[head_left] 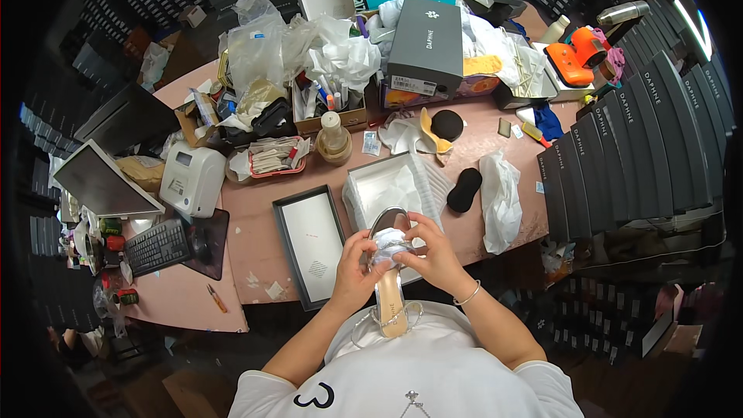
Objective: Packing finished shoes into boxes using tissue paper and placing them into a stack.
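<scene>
A sandal (392, 302) with a beige insole and thin ankle straps is held toe-forward, close to my body. White tissue paper (393, 238) is bunched at its toe, under what looks like a see-through band. My left hand (359, 265) closes on the left side of the sandal's front, its fingers at the paper. On the opposite side, my right hand (430, 254) grips the band and paper with bent fingers. Just beyond the hands lies a shoebox (357, 178) lined with white tissue. A dark-rimmed box lid (290, 265), white inside, rests left of it.
Black oval pads (464, 190) and crumpled tissue (501, 201) lie to the right, before tall stacks of grey shoeboxes (650, 139). A closed grey shoebox (427, 42) sits on clutter at the back. Leftward are a label printer (193, 178), keyboard (159, 248) and monitor (104, 186).
</scene>
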{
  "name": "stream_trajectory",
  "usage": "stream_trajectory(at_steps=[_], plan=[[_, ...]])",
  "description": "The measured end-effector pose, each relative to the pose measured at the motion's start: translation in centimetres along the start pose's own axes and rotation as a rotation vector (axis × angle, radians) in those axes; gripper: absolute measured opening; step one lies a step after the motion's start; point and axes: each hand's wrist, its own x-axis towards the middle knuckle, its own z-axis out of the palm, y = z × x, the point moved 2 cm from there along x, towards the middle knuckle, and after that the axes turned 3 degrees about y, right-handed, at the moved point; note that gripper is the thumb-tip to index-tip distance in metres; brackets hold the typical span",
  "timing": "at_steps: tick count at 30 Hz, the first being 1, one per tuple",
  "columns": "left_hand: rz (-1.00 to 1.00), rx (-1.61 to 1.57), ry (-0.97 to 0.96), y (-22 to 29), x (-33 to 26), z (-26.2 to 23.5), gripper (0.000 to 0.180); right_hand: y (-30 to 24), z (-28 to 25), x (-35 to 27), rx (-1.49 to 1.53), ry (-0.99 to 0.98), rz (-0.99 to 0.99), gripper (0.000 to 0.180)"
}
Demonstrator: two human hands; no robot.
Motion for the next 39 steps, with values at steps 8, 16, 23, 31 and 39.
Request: stream_trajectory(at_steps=[8, 16, 23, 31, 39], plan=[[-0.097, -0.022, -0.116, -3.5, 0.9, -1.5, 0.035, -0.3, 1.1, 0.7, 0.149, -0.009, 0.098, 0.026], [-0.026, -0.177, 0.048, -2.7, 0.2, 0.9, 0.028, -0.8, 0.0, 1.3, -0.167, -0.099, -0.053, 0.039], [-0.296, -0.409, -0.05, -2.1, -0.8, 0.5, 0.058, 0.3, 0.4, 1.3, -0.112, -0.066, -0.006, 0.047], [-0.782, -0.986, -0.043, -3.0, 0.0, -2.0, 0.03, 0.9, -0.2, 0.3, 0.376, -0.021, 0.268, 0.039], [-0.701, -1.205, -0.19, -1.2, 0.4, -1.9, 0.023, -4.6, 2.4, -2.9, 0.24, -0.329, 0.071, 0.027]])
